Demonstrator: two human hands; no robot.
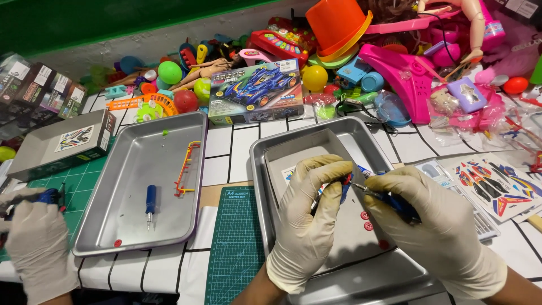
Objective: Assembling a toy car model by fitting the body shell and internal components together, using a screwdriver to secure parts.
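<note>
Toy part (342, 186) gripped, screwdriver (389, 199) touching

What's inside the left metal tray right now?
The left metal tray holds a blue-handled screwdriver, a red and yellow plastic parts frame, and a small red piece. Nothing covers its floor.

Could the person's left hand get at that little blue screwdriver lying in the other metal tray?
Probably yes, once freed: the blue screwdriver lies uncovered in the open left tray, but the left hand is gripping a small part, and a co-worker's gloved hand works nearby.
</note>
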